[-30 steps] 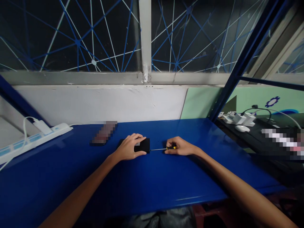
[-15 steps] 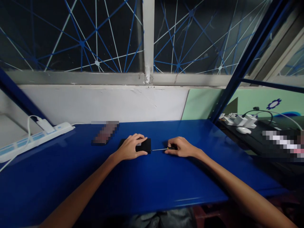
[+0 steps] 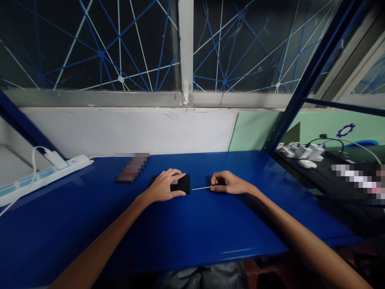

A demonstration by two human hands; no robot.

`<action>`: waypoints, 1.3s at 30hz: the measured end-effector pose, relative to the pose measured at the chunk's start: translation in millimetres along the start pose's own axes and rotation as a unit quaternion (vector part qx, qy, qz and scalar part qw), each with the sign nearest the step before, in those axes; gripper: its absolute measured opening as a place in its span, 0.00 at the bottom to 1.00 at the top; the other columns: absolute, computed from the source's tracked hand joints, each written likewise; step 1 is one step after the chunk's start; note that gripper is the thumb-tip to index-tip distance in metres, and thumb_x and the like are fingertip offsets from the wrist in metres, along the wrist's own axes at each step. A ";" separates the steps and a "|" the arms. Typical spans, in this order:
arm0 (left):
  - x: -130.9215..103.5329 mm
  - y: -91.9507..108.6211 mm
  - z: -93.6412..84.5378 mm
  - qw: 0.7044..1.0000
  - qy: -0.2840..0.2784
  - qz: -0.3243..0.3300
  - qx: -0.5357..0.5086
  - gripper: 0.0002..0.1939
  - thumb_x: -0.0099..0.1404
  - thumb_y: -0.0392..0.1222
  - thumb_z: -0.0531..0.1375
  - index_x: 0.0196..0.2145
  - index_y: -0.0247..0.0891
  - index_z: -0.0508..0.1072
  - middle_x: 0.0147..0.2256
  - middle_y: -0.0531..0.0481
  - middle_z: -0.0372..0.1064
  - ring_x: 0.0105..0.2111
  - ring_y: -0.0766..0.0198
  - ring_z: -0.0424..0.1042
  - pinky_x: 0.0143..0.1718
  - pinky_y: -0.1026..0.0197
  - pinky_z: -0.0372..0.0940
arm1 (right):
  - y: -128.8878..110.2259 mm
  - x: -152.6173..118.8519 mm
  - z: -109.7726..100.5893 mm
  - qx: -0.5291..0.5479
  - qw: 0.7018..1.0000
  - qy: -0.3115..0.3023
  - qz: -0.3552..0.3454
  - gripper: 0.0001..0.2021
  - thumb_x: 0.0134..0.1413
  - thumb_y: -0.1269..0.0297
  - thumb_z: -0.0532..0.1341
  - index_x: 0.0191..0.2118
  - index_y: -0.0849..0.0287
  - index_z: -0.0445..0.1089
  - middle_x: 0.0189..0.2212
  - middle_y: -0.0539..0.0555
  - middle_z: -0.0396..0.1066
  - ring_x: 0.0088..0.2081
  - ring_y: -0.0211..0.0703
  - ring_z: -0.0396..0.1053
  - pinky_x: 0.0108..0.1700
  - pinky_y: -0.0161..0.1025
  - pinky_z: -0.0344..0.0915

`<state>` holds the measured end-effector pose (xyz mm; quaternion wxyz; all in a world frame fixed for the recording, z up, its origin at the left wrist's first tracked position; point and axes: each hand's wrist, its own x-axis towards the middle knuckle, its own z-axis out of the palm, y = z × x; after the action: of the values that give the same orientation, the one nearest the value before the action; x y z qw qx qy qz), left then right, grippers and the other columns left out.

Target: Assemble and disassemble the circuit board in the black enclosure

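Observation:
A flat black box (image 3: 185, 184) with a small pale label lies on the blue table (image 3: 186, 233). My left hand (image 3: 166, 185) rests over its left part, fingers on the far side and thumb along the near edge, gripping it. To the right, my right hand (image 3: 226, 182) is closed around the handle of a thin screwdriver (image 3: 201, 188). The metal shaft points left, and its tip is at the box's right edge; whether it touches is too small to tell. Most of the handle is hidden by my fingers.
A blurred phone-like object (image 3: 132, 168) lies behind my left hand. At the far left is a white power strip (image 3: 72, 163) with a plug and cable. Blue frame posts rise on both sides. A black surface at the right holds chargers (image 3: 309, 151) and a white mouse (image 3: 307, 163).
My right hand has tilted slightly, with its fingers covering more of the screwdriver handle. My left hand stays on the box. The whole view has shifted a little.

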<state>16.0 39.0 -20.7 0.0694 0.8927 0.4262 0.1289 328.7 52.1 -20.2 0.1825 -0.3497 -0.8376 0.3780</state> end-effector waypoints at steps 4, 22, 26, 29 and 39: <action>0.4 -0.1 0.1 1.000 -0.001 0.001 0.002 0.35 0.61 0.63 0.59 0.61 0.44 0.64 0.54 0.42 0.64 0.52 0.48 0.64 0.51 0.48 0.58 | -0.8 0.8 -1.7 -0.040 0.999 0.018 -0.003 0.17 0.47 0.51 0.68 0.28 0.61 0.68 0.24 0.47 0.64 0.26 0.35 0.58 0.28 0.33 0.52; -2.4 1.4 -2.6 1.000 -0.010 -0.008 -0.002 0.35 0.62 0.64 0.57 0.62 0.46 0.62 0.55 0.42 0.62 0.53 0.47 0.62 0.52 0.46 0.59 | -20.3 -4.2 1.1 -0.179 0.984 0.026 -0.001 0.15 0.63 0.56 0.54 0.33 0.59 0.71 0.21 0.48 0.66 0.22 0.34 0.58 0.28 0.34 0.49; -2.2 2.0 -2.8 1.000 -0.015 -0.009 0.004 0.35 0.62 0.63 0.57 0.62 0.45 0.61 0.55 0.42 0.62 0.53 0.47 0.62 0.52 0.46 0.59 | -16.4 -3.6 -1.0 -0.179 0.983 0.031 -0.019 0.15 0.60 0.54 0.58 0.32 0.59 0.72 0.26 0.51 0.69 0.25 0.35 0.61 0.29 0.34 0.50; -2.4 1.7 -2.4 1.000 -0.013 -0.005 0.009 0.35 0.62 0.63 0.57 0.62 0.45 0.61 0.55 0.42 0.62 0.53 0.47 0.62 0.52 0.45 0.60 | -13.9 -3.4 -1.4 -0.169 0.984 0.042 -0.025 0.16 0.54 0.50 0.63 0.30 0.60 0.71 0.27 0.51 0.68 0.27 0.36 0.61 0.29 0.34 0.51; -1.3 19.3 -4.6 0.998 0.005 0.054 -0.019 0.23 0.68 0.56 0.55 0.59 0.53 0.65 0.65 0.47 0.50 0.62 0.43 0.53 0.58 0.34 0.50 | -15.3 -3.5 4.3 -0.139 0.990 0.028 -0.005 0.13 0.50 0.55 0.66 0.36 0.58 0.67 0.22 0.44 0.63 0.22 0.33 0.57 0.27 0.32 0.48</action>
<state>28.2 26.0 -12.0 0.0771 0.9122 0.3756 0.1444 321.8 40.3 -11.5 0.1572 -0.3780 -0.8783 0.2470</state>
